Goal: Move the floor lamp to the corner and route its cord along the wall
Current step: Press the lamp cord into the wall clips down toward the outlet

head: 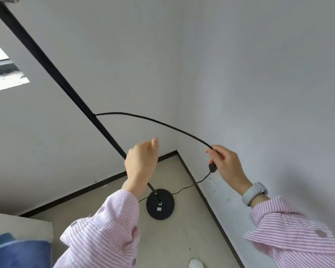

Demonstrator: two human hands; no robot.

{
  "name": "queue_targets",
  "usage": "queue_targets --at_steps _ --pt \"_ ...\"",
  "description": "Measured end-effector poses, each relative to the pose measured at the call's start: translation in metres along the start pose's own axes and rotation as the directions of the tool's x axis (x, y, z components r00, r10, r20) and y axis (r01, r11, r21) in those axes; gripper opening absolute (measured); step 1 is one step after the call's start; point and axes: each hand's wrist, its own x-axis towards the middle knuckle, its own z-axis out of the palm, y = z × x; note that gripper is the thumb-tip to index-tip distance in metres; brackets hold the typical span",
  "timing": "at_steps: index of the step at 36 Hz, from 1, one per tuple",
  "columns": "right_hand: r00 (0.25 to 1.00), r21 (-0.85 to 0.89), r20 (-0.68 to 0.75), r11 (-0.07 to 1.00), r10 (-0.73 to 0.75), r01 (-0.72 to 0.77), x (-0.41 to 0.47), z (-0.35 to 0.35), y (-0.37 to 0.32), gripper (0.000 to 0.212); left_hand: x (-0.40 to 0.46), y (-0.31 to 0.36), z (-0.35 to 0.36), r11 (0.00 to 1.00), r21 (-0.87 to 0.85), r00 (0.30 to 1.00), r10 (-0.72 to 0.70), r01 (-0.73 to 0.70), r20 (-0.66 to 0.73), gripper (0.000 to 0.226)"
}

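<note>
The floor lamp's black pole (52,68) slants from the top left down to its round black base (160,204), which stands on the beige floor close to the room corner. A black cord (153,120) leaves the pole midway and arcs right to my right hand (227,165), which is shut on it just above the inline switch (212,167). Below the switch the thinner cord (184,188) drops to the floor and trails left past the base. My left hand (141,163) hovers in front of the lower pole with its fingers loosely curled and holds nothing.
Two white walls meet at the corner (176,150), edged by a dark baseboard (207,202). A wall socket (211,183) sits low on the right wall. A window (2,68) is at the left, blue and white furniture (19,246) at the bottom left, a white shoe (196,263) at the bottom.
</note>
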Motion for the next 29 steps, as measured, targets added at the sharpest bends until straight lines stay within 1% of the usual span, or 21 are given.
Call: queue_targets --at_steps 1,2,3,4,5,6,8,9,10,12,14,16,18,20,21,23,25,26,27,28,29 --pt "0.999 0.0 -0.003 0.999 -0.037 0.037 0.002 -0.004 -0.009 0.018 -0.007 0.003 0.002 0.981 0.097 0.982 0.174 -0.166 -0.08 0.04" --pt "0.997 -0.024 0.015 0.997 -0.075 0.075 0.003 -0.007 -0.018 0.017 -0.012 0.01 0.003 0.922 0.136 0.912 0.382 -0.363 -0.15 0.031" --pt "0.993 -0.068 0.048 0.991 -0.111 0.114 0.003 -0.01 -0.026 0.02 -0.017 0.018 0.005 0.821 0.169 0.797 0.57 -0.545 -0.2 0.02" --pt "0.987 -0.114 0.087 0.983 -0.138 0.147 0.002 -0.013 -0.034 0.025 -0.018 0.027 0.006 0.705 0.214 0.681 0.709 -0.676 -0.185 0.017" --pt "0.982 -0.143 0.12 0.976 -0.148 0.164 0.0 -0.015 -0.041 0.028 -0.016 0.036 0.007 0.609 0.27 0.607 0.788 -0.746 -0.098 0.025" --pt "0.98 -0.151 0.139 0.975 -0.142 0.162 -0.002 -0.019 -0.047 0.028 -0.012 0.043 0.006 0.545 0.319 0.584 0.811 -0.775 0.031 0.033" --pt "0.982 -0.133 0.137 0.98 -0.132 0.151 -0.006 -0.026 -0.055 0.02 -0.004 0.053 0.005 0.512 0.338 0.603 0.749 -0.79 0.275 0.035" --pt "0.984 -0.135 0.127 0.981 -0.122 0.139 -0.007 -0.031 -0.057 0.017 -0.001 0.054 0.005 0.52 0.32 0.609 0.711 -0.792 0.352 0.032" --pt "0.988 -0.143 0.123 0.983 -0.097 0.115 -0.01 -0.036 -0.057 0.017 0.002 0.053 0.005 0.519 0.302 0.6 0.706 -0.8 0.376 0.029" --pt "0.987 -0.136 0.16 0.99 -0.014 0.036 -0.016 -0.044 -0.056 0.02 0.005 0.053 0.006 0.495 0.284 0.566 0.767 -0.821 0.3 0.028" --pt "0.973 -0.11 0.217 0.992 0.079 -0.056 -0.024 -0.048 -0.052 0.022 0.006 0.058 0.008 0.478 0.296 0.548 0.802 -0.827 0.237 0.036" --pt "0.961 -0.068 0.247 0.991 0.126 -0.112 -0.032 -0.046 -0.046 0.018 0.005 0.064 0.012 0.496 0.291 0.557 0.81 -0.818 0.183 0.042" --pt "0.956 -0.007 0.247 0.987 0.159 -0.162 -0.041 -0.045 -0.04 0.004 0.008 0.067 0.014 0.589 0.24 0.623 0.776 -0.772 0.099 0.038" --pt "0.952 -0.003 0.222 0.977 0.208 -0.213 -0.051 -0.05 -0.034 0.021 0.017 0.067 0.013 0.682 0.191 0.692 0.721 -0.706 -0.013 0.025" --pt "0.951 -0.025 0.201 0.972 0.234 -0.234 -0.056 -0.053 -0.03 0.022 0.022 0.064 0.01 0.721 0.186 0.726 0.685 -0.667 -0.052 0.022" --pt "0.958 -0.049 0.108 0.964 0.266 -0.262 -0.066 -0.061 -0.022 0.014 0.033 0.059 0.005 0.789 0.185 0.792 0.606 -0.586 -0.077 0.022" --pt "0.963 -0.082 -0.047 0.959 0.267 -0.27 -0.074 -0.069 -0.013 0.009 0.04 0.057 0.003 0.824 0.202 0.835 0.548 -0.529 -0.05 0.021" --pt "0.962 -0.11 -0.11 0.959 0.25 -0.262 -0.078 -0.07 -0.011 0.012 0.041 0.056 0.005 0.814 0.228 0.836 0.549 -0.534 -0.003 0.031" --pt "0.959 -0.123 -0.155 0.959 0.235 -0.255 -0.081 -0.071 -0.009 0.014 0.038 0.056 0.009 0.769 0.26 0.806 0.587 -0.584 0.072 0.047" --pt "0.957 -0.128 -0.187 0.96 0.221 -0.247 -0.083 -0.07 -0.01 0.015 0.031 0.056 0.014 0.686 0.288 0.739 0.655 -0.669 0.158 0.062" --pt "0.957 -0.132 -0.204 0.962 0.209 -0.238 -0.086 -0.069 -0.012 0.016 0.021 0.057 0.021 0.572 0.293 0.638 0.732 -0.766 0.239 0.072"
